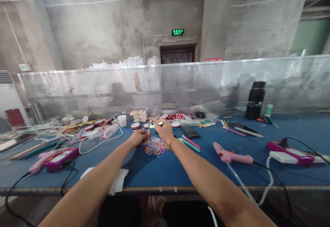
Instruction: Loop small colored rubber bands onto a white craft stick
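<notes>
My left hand [140, 137] is closed, its fingers pinching a thin flat stick [149, 127] upright with green marks on it. Just right of it, my right hand [165, 129] grips a white marker pen [156, 124] with a green end; its other end points at the stick. Below both hands lies a heap of small multicoloured loops [156, 147], perhaps rubber bands. Beside my right wrist are several coloured marker pens [190, 144], and a black phone-like slab [190, 131] lies behind them.
A pink glue gun [232, 155] with a cord lies to the right, another pink glue gun [42, 160] to the left. Purple power strips [62, 159], a black bottle [255, 100], a paper cup [122, 121] and wooden pieces [139, 115] stand about. A perforated metal screen [180, 86] closes the table's back.
</notes>
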Demonstrator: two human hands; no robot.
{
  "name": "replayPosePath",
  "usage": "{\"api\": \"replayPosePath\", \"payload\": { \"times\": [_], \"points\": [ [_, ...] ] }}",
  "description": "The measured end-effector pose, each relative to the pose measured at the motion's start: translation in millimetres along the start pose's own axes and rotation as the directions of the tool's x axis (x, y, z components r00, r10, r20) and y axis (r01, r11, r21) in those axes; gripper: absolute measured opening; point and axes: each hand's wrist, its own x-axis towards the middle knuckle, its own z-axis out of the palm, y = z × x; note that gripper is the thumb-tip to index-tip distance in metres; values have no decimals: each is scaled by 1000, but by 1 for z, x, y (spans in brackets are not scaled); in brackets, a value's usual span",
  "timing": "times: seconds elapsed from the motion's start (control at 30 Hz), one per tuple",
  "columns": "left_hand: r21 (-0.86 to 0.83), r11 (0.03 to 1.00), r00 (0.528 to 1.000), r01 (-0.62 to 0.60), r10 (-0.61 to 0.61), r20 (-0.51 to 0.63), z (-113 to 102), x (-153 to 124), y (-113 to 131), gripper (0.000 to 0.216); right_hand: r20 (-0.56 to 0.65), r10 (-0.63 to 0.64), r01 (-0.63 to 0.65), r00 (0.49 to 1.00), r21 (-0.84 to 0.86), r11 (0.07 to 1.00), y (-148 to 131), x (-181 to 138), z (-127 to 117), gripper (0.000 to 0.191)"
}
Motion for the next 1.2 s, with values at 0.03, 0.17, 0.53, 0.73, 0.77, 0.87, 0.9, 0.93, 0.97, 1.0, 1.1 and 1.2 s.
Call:
{"api": "replayPosePath", "payload": {
  "times": [0.03, 0.17, 0.53, 0.73, 0.77, 0.87, 0.9, 0.93, 0.97, 1.0, 1.1, 1.2],
  "points": [
    [-4, 1000, 1000, -2, 2, 1, 0, 0, 0, 31, -1, -6, 6, 1000, 4, 1000, 0, 0, 0, 13],
    [-23, 1000, 1000, -5, 5, 7, 0, 1, -2, 32, 5, -36, 36, 999, 17, 999, -1, -1, 1, 13],
    [-30, 1000, 1000, 6, -6, 14, 0, 1, -2, 33, 25, -28, 28, 999, 10, 1000, -1, -2, 1, 13],
    [-18, 1000, 1000, -6, 6, -4, 1, -1, 1, 32, 13, 11, -11, 1000, -29, 1000, -3, -1, -2, 12],
    [-17, 1000, 1000, -3, 3, -6, 1, -2, 2, 32, 6, 13, -13, 1000, -32, 999, -4, -1, -2, 12],
    [-18, 1000, 1000, -1, 1, -7, 2, -2, 2, 32, -4, -2, 2, 1000, -26, 1000, -4, -1, -1, 11],
    [-17, 1000, 1000, -3, 3, -6, 2, -2, 1, 33, -1, -11, 11, 1000, -21, 1000, -3, -1, -1, 11],
    [-15, 1000, 1000, -4, 4, -5, 2, -2, 1, 33, 3, -19, 19, 1000, -15, 1000, -3, -2, 0, 12],
    [-12, 1000, 1000, -5, 5, -6, 2, -2, 1, 33, 9, -24, 24, 1000, -10, 1000, -3, -2, 0, 12],
    [-8, 1000, 1000, -3, 3, -7, 2, -2, 1, 33, 15, -26, 26, 1000, -6, 1000, -3, -2, 0, 12],
    [0, 1000, 1000, -4, 4, -7, 1, -2, 1, 32, 16, -17, 17, 1000, -14, 1000, -2, -2, -1, 13],
    [-6, 1000, 1000, -8, 8, -2, 0, -2, 1, 31, 1, 1, -1, 1000, -31, 1000, -2, -1, -1, 13]
  ]
}}
